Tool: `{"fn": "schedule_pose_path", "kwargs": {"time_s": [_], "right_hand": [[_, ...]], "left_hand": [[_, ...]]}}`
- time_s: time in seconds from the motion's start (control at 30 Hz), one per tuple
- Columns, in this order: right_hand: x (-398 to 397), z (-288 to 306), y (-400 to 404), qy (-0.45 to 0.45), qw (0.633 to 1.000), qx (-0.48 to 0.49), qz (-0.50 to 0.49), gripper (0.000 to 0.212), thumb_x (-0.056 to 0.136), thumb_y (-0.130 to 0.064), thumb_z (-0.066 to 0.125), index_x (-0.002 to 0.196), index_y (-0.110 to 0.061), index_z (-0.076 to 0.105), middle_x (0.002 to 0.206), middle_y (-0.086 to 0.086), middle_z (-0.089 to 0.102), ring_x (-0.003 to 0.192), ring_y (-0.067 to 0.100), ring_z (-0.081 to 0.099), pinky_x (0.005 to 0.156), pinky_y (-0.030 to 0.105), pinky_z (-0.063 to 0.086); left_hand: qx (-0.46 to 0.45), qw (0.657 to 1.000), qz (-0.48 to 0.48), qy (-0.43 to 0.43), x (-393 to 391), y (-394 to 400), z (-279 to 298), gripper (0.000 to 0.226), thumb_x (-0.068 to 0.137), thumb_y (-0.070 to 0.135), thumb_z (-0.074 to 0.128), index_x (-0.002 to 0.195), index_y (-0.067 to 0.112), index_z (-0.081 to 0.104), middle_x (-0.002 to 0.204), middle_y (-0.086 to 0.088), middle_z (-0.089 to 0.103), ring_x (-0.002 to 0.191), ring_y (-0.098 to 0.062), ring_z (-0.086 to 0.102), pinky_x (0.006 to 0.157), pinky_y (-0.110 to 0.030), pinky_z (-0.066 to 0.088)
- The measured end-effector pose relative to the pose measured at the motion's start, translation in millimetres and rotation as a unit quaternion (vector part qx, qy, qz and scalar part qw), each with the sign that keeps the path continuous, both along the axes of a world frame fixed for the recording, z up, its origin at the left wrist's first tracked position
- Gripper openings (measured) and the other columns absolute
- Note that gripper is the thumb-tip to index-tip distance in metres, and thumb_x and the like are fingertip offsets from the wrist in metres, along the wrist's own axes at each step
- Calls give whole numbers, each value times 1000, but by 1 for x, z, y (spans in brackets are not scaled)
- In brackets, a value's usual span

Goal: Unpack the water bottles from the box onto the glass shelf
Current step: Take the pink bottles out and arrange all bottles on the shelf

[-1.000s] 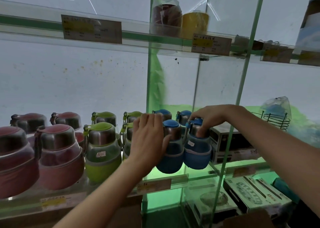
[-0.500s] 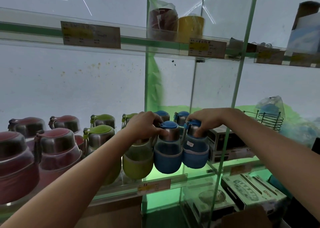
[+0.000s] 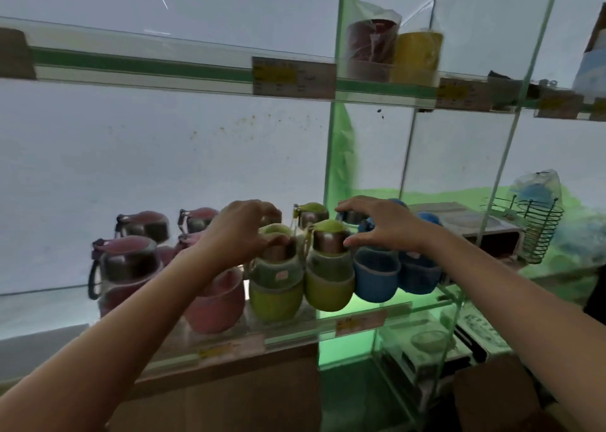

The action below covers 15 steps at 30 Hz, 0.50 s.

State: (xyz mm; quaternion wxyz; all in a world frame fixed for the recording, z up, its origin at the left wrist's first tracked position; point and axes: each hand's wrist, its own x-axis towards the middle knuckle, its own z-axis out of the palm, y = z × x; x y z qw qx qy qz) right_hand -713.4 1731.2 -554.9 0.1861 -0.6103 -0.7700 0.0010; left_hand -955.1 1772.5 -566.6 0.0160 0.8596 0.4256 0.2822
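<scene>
Squat water bottles with steel collars stand in rows on the glass shelf point(image 3: 295, 331): pink ones point(image 3: 128, 267) at the left, two green ones in the middle, and blue ones point(image 3: 375, 277) at the right. My left hand point(image 3: 239, 231) is curled around the neck of the left green bottle point(image 3: 275, 297). My right hand point(image 3: 383, 228) is spread over the tops of the blue bottles, and its thumb touches the collar of the right green bottle point(image 3: 329, 284). More pink, green and blue bottles stand behind. The box is out of view.
A vertical glass divider point(image 3: 337, 169) rises behind the bottles. To the right stand a wire basket point(image 3: 537, 228) and boxed goods point(image 3: 459, 225). The upper shelf holds a wrapped red cup point(image 3: 370, 48), a yellow cup point(image 3: 416, 57) and price tags. More boxes point(image 3: 475, 333) lie on the lower shelf.
My left hand went from the blue bottle to the left green bottle's neck. My right hand let go of the right blue bottle's lid and spread open.
</scene>
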Motion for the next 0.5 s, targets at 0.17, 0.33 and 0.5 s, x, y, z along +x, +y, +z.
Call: {"fn": "schedule_pose_path", "kwargs": {"time_s": [0.17, 0.33, 0.5], "right_hand": [[-52, -33, -9, -5, 996, 60, -68, 60, 83, -32, 68, 137, -21, 44, 140, 1, 44, 131, 21, 33, 107, 33, 29], [-80, -44, -11, -40, 986, 34, -160, 63, 89, -26, 60, 145, -19, 31, 153, -1, 25, 140, 26, 18, 114, 37, 21], [-82, -35, -17, -9, 984, 20, -175, 73, 88, -27, 62, 149, -21, 23, 158, -2, 18, 144, 23, 17, 117, 39, 18]], "left_hand": [[27, 996, 37, 82, -71, 0, -12, 64, 74, 52, 68, 126, 18, 56, 123, -4, 61, 112, -21, 57, 94, -37, 46], [44, 995, 20, 91, -83, 2, -28, 62, 79, 40, 65, 132, 15, 47, 131, -6, 53, 119, -24, 51, 95, -34, 43], [79, 994, 21, 66, -83, 4, -38, 61, 84, 33, 61, 138, 14, 41, 139, -6, 49, 129, -24, 43, 109, -33, 31]]}}
